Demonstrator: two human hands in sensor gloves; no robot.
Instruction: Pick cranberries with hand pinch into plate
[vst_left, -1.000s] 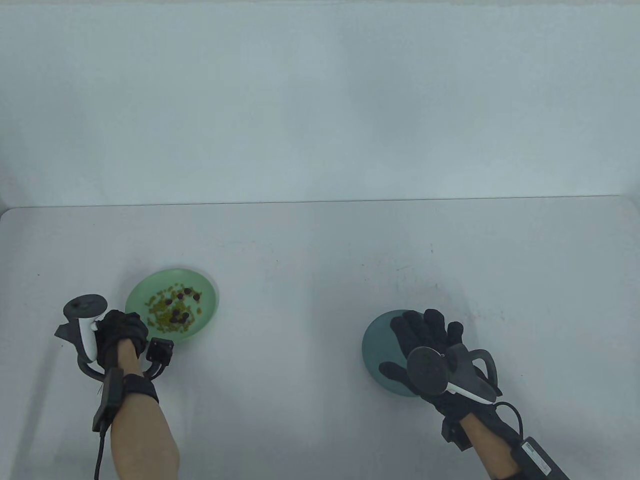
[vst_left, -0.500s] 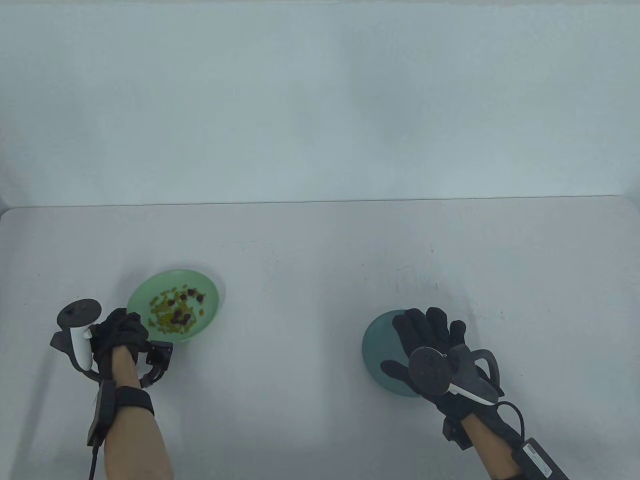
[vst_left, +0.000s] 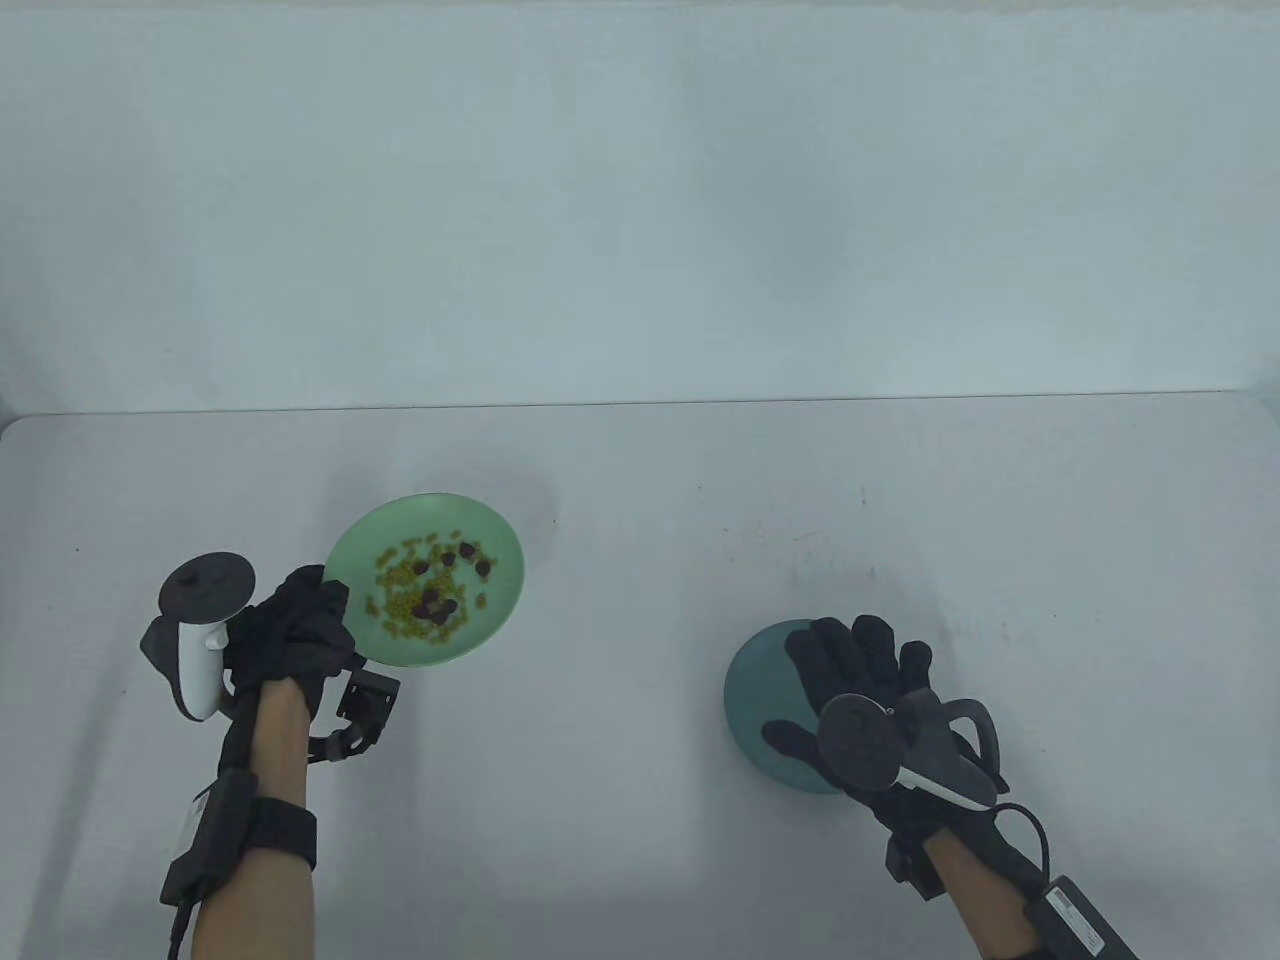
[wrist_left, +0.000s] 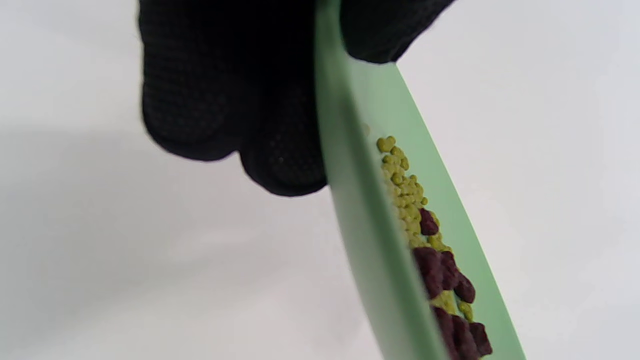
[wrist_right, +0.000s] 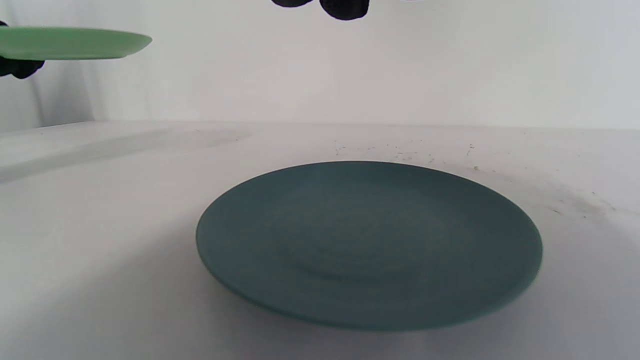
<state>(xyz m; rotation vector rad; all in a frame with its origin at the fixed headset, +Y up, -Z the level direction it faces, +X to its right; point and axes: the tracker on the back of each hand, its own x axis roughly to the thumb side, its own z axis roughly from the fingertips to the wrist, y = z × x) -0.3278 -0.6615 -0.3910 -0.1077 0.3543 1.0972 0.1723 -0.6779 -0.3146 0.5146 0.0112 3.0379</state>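
The left hand (vst_left: 290, 630) grips the round light-green plate (vst_left: 500, 600) of dark red cranberries (vst_left: 440, 585) and yellow bits by its rim, lifted off the white table (vst_left: 640, 480), likely to bring it nearer. The right hand (vst_left: 860, 700) hovers with fingers spread wide over the bare round dark-teal plate (wrist_right: 370, 242) near the table's front edge, ready to pinch.

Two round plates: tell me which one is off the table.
The light green round plate, which the left hand holds by its rim in the air, carrying yellow bits and dark red cranberries. The dark teal round plate lies on the table, bare.
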